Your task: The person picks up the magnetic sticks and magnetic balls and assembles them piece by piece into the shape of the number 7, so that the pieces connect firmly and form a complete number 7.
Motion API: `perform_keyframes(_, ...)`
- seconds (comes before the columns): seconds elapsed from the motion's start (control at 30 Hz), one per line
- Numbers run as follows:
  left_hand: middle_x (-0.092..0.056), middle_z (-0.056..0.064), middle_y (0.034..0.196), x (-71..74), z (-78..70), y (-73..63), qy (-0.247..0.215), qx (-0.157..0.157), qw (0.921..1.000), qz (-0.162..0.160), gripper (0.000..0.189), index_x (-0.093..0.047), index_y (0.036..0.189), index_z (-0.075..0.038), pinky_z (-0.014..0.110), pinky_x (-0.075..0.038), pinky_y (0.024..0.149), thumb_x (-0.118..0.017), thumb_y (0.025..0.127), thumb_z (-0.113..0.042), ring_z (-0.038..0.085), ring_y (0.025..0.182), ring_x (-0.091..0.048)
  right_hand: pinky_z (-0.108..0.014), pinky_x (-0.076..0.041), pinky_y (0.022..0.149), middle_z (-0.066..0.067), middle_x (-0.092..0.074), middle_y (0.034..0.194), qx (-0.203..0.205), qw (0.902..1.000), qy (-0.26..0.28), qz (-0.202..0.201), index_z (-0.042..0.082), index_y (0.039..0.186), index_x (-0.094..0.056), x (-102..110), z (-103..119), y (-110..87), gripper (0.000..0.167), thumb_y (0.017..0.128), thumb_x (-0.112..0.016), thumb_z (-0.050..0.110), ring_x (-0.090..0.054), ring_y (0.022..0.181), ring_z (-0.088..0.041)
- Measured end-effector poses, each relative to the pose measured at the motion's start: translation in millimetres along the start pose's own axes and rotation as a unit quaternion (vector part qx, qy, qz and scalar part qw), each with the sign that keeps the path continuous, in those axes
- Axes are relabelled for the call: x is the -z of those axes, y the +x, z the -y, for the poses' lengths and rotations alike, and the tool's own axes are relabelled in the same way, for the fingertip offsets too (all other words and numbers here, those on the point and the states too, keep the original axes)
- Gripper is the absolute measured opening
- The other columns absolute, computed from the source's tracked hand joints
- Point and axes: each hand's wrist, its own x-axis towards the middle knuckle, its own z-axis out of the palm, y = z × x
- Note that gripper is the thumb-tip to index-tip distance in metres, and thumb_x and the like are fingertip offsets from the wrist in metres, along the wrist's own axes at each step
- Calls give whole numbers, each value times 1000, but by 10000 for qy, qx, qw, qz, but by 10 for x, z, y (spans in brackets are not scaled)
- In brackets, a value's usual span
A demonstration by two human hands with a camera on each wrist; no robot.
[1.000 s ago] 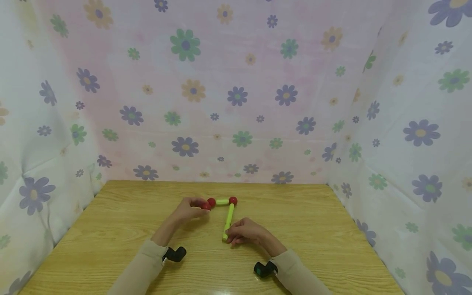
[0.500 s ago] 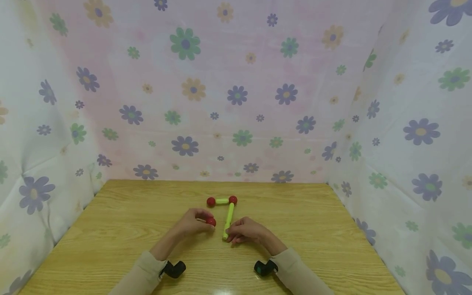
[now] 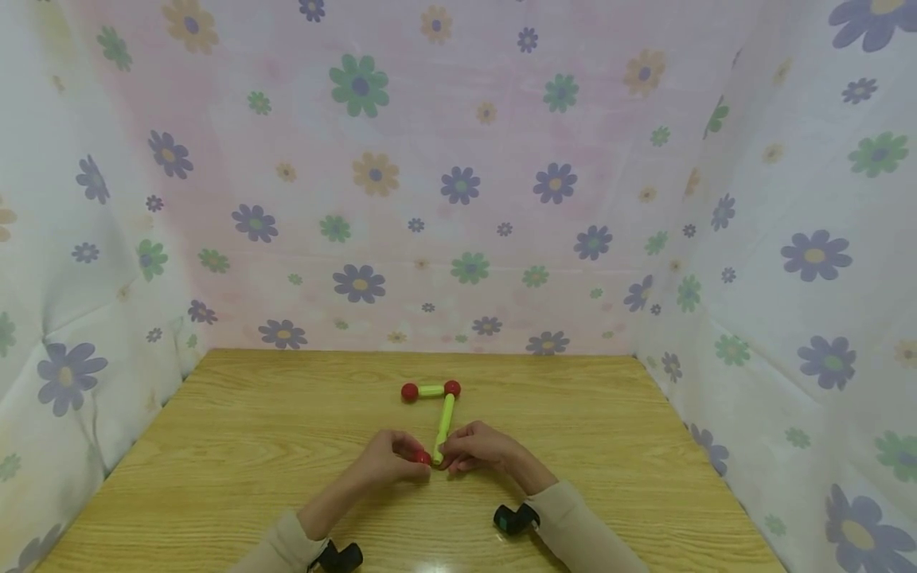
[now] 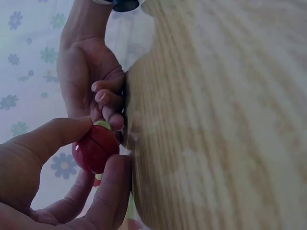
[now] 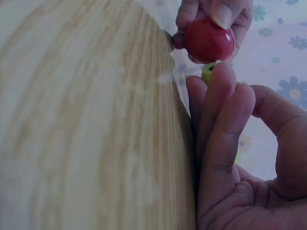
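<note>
My left hand (image 3: pixel 390 461) pinches a red ball (image 4: pixel 96 149) between thumb and fingers, close over the table. The ball sits right beside the near end of a yellow-green rod (image 3: pixel 446 418). Near that end, my right hand (image 3: pixel 483 447) holds the rod, its fingers partly hiding it; in the right wrist view the rod's tip (image 5: pixel 208 72) shows a dark hollow just under the ball. At the rod's far end is another red ball (image 3: pixel 452 389). From there a shorter yellow-green rod (image 3: pixel 431 391) runs left to a third red ball (image 3: pixel 409 391).
The pieces lie on a wood-grain table (image 3: pixel 573 430). Flower-print cloth (image 3: pixel 458 239) walls it in at the back and on both sides. A black wrist camera (image 3: pixel 516 519) juts from the right sleeve.
My left hand has carried its red ball from beside the far left ball toward me and rightward, to the long rod's near end. My right hand has stayed in place.
</note>
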Motion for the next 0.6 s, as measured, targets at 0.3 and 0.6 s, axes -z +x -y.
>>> perform_keyframes(0.3,-72,10,102,-116,25,-65,-520,78,9986,88,36,-68,111,5,29,-55,77,-86,80,-2,15,88,-69,-14,-53,61,-2,-77,86,-15,9999,-7,100,0,105,-75,16,5,-14,24,102,-65,21,-69,69,-4)
perform_keyframes(0.6,-72,13,103,-188,14,-103,-534,-11,9985,152,35,-66,113,8,31,-58,77,-83,84,-2,16,88,-70,-15,-54,61,-4,-78,89,7,9999,-3,137,0,107,-75,24,-20,-11,25,103,-63,22,-70,71,-5)
